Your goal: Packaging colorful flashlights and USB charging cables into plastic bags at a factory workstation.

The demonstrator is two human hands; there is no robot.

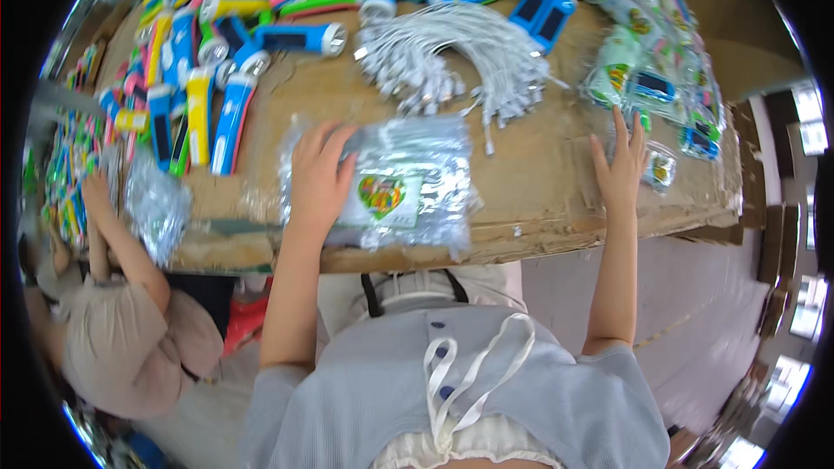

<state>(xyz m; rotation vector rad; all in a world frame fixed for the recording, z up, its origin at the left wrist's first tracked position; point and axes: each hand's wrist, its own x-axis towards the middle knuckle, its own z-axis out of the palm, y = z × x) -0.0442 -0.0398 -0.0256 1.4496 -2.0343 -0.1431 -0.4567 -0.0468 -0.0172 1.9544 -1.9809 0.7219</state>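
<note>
My left hand (321,178) rests on the left part of a stack of clear plastic bags (443,165), its fingers stretched out and the thumb apart. A printed card with a colourful heart shape (382,200) shows on the stack beside the thumb. On the right, my right hand (621,161) reaches over the table with spread fingers and nothing in its grasp. Just beyond its fingertips lie bagged flashlights (653,85). Another small clear package (660,169) is beside that hand. A bundle of white cables (473,30) lies beyond the bag stack.
Loose blue, yellow, green and pink flashlights (230,122) are heaped along the far and left sides. Filled bags (647,13) pile up at the far right. The cardboard-covered table (530,182) has a worn front edge. At left, a co-worker's arm (130,247) reaches in near more clear bags (156,204).
</note>
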